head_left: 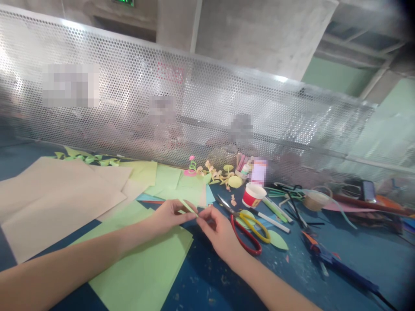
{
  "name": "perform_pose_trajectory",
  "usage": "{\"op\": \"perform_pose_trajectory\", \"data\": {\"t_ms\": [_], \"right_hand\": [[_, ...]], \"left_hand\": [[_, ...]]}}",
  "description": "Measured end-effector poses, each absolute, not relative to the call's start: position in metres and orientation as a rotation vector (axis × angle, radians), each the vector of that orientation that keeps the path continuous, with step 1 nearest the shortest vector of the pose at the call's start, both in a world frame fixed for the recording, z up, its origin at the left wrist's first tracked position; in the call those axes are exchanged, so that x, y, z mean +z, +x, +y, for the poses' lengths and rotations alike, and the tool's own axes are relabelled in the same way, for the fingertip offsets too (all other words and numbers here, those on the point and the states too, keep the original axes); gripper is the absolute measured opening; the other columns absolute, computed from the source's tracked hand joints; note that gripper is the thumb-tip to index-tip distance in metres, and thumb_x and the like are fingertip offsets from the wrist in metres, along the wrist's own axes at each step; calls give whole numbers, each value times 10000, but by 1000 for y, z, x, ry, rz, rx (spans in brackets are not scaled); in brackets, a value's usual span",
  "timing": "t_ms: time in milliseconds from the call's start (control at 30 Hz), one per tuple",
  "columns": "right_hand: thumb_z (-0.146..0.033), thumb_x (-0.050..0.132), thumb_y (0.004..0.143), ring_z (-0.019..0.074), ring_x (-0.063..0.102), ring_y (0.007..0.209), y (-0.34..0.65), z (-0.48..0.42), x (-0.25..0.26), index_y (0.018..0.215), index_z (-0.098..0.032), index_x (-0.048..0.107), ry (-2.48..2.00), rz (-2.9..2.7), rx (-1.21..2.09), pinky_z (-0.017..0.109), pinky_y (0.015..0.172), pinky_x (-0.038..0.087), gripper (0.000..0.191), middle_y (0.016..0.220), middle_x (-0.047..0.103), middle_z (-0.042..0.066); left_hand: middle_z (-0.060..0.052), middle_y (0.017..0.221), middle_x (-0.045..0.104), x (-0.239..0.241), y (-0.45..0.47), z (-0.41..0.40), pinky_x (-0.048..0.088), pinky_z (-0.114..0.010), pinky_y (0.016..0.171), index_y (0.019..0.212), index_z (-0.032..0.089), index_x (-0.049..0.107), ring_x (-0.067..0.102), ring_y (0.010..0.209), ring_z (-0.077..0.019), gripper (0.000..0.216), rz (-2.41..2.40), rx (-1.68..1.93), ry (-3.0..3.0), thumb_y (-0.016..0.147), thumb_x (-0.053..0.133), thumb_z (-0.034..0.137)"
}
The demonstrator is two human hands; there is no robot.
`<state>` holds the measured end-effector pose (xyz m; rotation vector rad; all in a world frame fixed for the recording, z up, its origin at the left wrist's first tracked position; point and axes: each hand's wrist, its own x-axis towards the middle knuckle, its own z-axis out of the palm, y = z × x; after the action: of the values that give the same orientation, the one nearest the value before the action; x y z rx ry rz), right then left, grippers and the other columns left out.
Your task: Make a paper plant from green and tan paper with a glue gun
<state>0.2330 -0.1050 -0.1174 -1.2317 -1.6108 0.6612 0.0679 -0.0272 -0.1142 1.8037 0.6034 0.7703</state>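
Note:
My left hand [168, 214] and my right hand [215, 229] meet over the blue table, each pinching one end of a thin light-green paper strip [188, 206]. Under my left forearm lies a large light-green paper sheet [142, 268]. Just right of my right hand lie scissors [246, 226] with one red and one yellow handle, their blades pointing up-left. A green paper leaf [278, 239] lies beside the handles.
Beige paper sheets [55, 203] cover the left of the table. A red-and-white paper cup [253, 195], pens, small paper flowers [192, 167] and cut shapes sit behind. A glue gun [327, 259] lies at the right. A perforated metal screen [194, 108] closes off the back.

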Motion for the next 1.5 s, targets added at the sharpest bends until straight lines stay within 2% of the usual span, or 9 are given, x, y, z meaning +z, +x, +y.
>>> {"op": "perform_pose_trajectory", "data": {"t_ms": [233, 400, 500, 700, 767, 900, 1167, 1500], "right_hand": [[-331, 551, 775, 133, 554, 665, 234, -101, -120, 746, -176, 543, -1296, -1533, 639, 241, 629, 455, 158, 708, 571, -3], [-304, 556, 767, 155, 588, 732, 234, -100, -122, 806, -179, 571, -1297, -1510, 591, 270, 695, 480, 132, 799, 613, 25], [-280, 550, 772, 163, 597, 736, 234, -102, -120, 790, -182, 582, -1331, -1529, 526, 283, 707, 484, 104, 798, 624, 30], [-265, 549, 772, 156, 585, 645, 235, -106, -116, 711, -192, 543, -1407, -1592, 381, 275, 635, 479, 96, 687, 603, 7], [-256, 552, 768, 150, 582, 636, 235, -106, -116, 743, -195, 527, -1410, -1599, 362, 268, 625, 477, 70, 693, 594, 0], [-237, 554, 764, 150, 590, 667, 235, -105, -118, 834, -199, 550, -1382, -1622, 374, 263, 638, 483, 80, 744, 604, 7], [-252, 543, 779, 153, 571, 648, 235, -105, -119, 748, -195, 555, -1384, -1658, 393, 274, 618, 480, 66, 722, 590, 12], [-287, 527, 793, 141, 570, 647, 236, -104, -120, 763, -192, 553, -1400, -1664, 472, 251, 611, 461, 103, 716, 596, 4]], "left_hand": [[-22, 785, 658, -120, 69, -23, 412, -237, 646, 820, 173, 665, 559, 682, -134, 210, 632, 812, 1714, 702, 634, 344], [-9, 734, 637, -122, 70, -21, 409, -228, 625, 844, 162, 645, 531, 627, -107, 223, 629, 860, 1591, 695, 647, 327], [-13, 740, 637, -122, 70, -22, 412, -237, 632, 842, 162, 645, 536, 638, -114, 227, 625, 852, 1587, 691, 649, 332], [-17, 762, 642, -125, 69, -19, 428, -260, 658, 875, 169, 631, 557, 671, -127, 257, 622, 852, 1560, 679, 663, 331], [-15, 747, 642, -125, 70, -18, 433, -264, 656, 879, 169, 622, 566, 676, -132, 269, 620, 860, 1541, 667, 674, 326], [-16, 743, 645, -124, 71, -20, 435, -256, 646, 853, 159, 622, 565, 663, -124, 256, 609, 860, 1529, 664, 678, 322], [-31, 757, 648, -117, 71, -26, 448, -261, 641, 887, 147, 623, 563, 636, -123, 286, 665, 820, 1569, 686, 648, 350], [-33, 757, 624, -119, 69, -25, 454, -275, 654, 949, 147, 607, 562, 660, -136, 313, 690, 794, 1721, 766, 546, 393]]}}
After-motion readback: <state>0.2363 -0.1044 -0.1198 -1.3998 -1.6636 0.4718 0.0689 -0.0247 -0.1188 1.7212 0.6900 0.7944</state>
